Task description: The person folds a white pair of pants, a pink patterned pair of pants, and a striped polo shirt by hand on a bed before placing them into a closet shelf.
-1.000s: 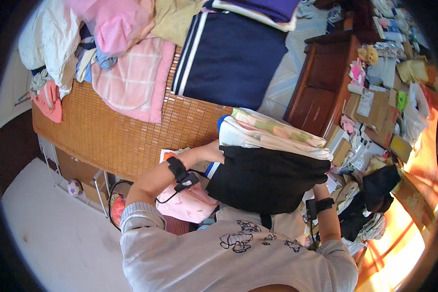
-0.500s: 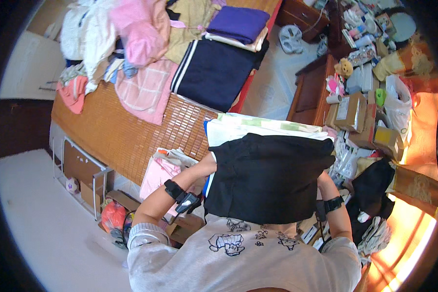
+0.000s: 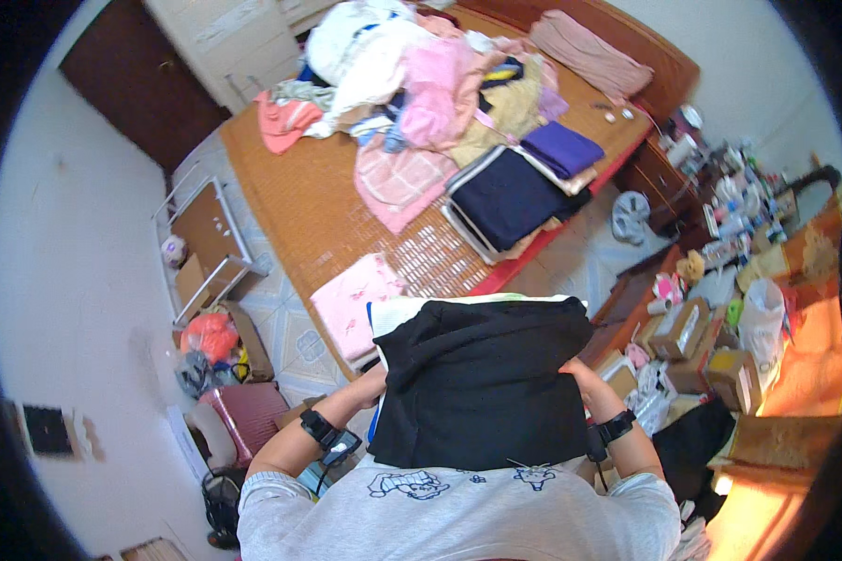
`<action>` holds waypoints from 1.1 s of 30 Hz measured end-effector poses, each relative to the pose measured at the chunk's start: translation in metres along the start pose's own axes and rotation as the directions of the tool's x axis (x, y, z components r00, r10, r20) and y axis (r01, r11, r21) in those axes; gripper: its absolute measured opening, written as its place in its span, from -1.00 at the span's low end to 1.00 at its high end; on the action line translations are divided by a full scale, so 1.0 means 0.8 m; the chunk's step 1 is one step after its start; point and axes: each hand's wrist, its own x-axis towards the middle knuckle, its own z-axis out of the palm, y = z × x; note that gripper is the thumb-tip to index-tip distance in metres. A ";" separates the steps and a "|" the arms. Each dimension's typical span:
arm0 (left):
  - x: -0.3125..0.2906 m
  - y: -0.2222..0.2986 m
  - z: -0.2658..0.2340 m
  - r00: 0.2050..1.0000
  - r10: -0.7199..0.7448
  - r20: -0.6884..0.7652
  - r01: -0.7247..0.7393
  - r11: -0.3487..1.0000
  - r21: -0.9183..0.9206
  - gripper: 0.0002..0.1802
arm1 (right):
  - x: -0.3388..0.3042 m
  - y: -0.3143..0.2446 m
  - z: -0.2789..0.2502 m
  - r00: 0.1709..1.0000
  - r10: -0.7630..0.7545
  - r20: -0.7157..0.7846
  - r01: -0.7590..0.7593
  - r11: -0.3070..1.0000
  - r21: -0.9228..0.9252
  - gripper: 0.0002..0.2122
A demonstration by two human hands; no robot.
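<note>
I held the stack (image 3: 482, 393) just in front of the shirt (image 3: 458, 514), the left hand (image 3: 371, 385) and right hand (image 3: 587, 385) clasping its sides; the fingers were mostly hidden, so I could not tell how far they curled. Boxes (image 3: 681, 329) crowded the right. The stack's longer side ran roughly left to right, its pale layered edge toward the bed (image 3: 290, 215), where a pink cloth (image 3: 357, 304), a navy pile (image 3: 507, 198) and a clothes heap (image 3: 430, 79) lay.

The left arm (image 3: 276, 453) and right arm (image 3: 638, 453) reach up from below and slant in toward each other. The left grip (image 3: 372, 385) and right grip (image 3: 582, 381) hold on, some fingers hidden.
</note>
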 end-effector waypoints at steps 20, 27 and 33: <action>-0.308 -0.254 -0.183 0.834 0.152 -0.531 -0.444 0.756 -0.481 -0.45 | 0.148 0.114 0.360 0.836 0.377 0.400 -0.167 0.867 -0.469 -0.44; -0.394 -0.274 -0.221 0.740 0.054 -0.671 -0.512 0.692 -0.509 -0.39 | 0.147 0.134 0.520 0.832 0.479 0.279 -0.190 0.718 -0.669 -0.66; -0.416 -0.250 -0.277 0.687 0.035 -0.726 -0.579 0.630 -0.518 -0.32 | 0.241 0.157 0.550 0.743 0.557 0.371 -0.267 0.755 -0.598 -0.45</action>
